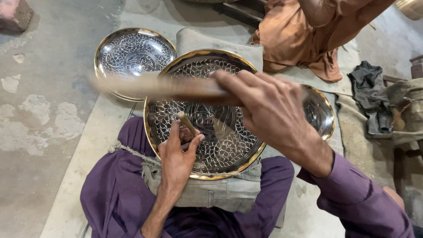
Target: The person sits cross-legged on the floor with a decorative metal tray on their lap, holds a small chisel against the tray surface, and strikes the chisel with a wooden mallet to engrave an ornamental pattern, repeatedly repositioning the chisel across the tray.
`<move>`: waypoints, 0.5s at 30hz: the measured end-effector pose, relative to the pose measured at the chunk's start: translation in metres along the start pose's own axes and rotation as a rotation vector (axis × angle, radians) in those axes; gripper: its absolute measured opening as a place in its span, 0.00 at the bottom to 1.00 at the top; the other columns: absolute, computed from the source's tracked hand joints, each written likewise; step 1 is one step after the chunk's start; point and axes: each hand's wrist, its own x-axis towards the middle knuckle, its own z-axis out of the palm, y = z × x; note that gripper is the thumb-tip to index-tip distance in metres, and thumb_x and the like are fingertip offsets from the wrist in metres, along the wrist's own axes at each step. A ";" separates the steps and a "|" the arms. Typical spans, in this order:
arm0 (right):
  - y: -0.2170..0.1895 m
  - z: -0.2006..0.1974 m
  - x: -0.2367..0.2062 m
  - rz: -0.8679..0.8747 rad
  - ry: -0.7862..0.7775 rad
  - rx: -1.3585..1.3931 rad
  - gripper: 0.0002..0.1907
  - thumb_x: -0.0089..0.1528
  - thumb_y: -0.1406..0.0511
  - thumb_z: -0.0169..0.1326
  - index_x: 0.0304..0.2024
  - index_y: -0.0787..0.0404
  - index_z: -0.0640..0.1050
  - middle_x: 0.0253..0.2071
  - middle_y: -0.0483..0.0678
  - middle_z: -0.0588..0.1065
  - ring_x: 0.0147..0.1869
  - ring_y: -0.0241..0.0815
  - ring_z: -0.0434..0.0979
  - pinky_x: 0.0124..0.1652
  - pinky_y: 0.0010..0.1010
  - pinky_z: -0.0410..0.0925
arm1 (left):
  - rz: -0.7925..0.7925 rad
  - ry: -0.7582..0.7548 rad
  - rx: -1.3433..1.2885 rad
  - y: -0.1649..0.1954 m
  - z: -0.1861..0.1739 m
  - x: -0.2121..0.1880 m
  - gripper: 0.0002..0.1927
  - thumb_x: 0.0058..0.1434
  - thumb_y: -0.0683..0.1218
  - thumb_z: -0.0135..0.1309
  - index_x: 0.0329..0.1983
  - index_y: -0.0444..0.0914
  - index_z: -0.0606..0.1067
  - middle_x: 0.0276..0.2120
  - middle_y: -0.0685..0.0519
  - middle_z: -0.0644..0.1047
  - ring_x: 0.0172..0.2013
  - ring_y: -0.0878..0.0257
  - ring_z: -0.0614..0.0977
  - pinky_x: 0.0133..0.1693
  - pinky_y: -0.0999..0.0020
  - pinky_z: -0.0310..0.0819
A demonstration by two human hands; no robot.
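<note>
A large round brass tray (240, 152) with fine engraved leaf patterns rests tilted on a grey cushion (207, 194) across my lap. My left hand (176, 156) rests on the tray's lower left and pinches a short metal chisel (187, 122), its tip set on the tray's surface. My right hand (269, 110) is raised over the tray and grips a long wooden stick (154, 86), which is blurred and reaches out to the left.
A second engraved tray (132, 55) lies on the floor at upper left, and a third (319, 112) peeks out behind my right hand. Another person in orange clothes (308, 35) sits at the top. Dark rags (372, 99) lie at right.
</note>
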 end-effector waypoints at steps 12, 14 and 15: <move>0.010 -0.004 -0.009 0.089 -0.192 -0.072 0.28 0.60 0.72 0.54 0.63 0.49 0.75 0.40 0.42 0.82 0.32 0.38 0.80 0.32 0.35 0.73 | 0.061 -0.045 0.039 -0.010 0.003 0.003 0.19 0.63 0.42 0.59 0.56 0.37 0.70 0.37 0.49 0.86 0.37 0.59 0.90 0.37 0.65 0.88; 0.012 -0.003 -0.012 0.127 -0.236 -0.117 0.27 0.63 0.72 0.54 0.63 0.46 0.75 0.39 0.41 0.81 0.31 0.39 0.80 0.32 0.35 0.73 | 0.051 -0.043 0.051 -0.009 0.002 0.002 0.19 0.62 0.42 0.61 0.54 0.36 0.70 0.36 0.49 0.86 0.36 0.59 0.90 0.36 0.64 0.87; 0.014 -0.003 -0.014 0.147 -0.175 -0.075 0.27 0.61 0.71 0.56 0.63 0.48 0.75 0.39 0.42 0.81 0.32 0.40 0.80 0.32 0.37 0.72 | 0.045 -0.040 0.054 -0.008 0.002 0.002 0.19 0.62 0.42 0.61 0.54 0.36 0.71 0.36 0.49 0.86 0.36 0.59 0.90 0.35 0.64 0.87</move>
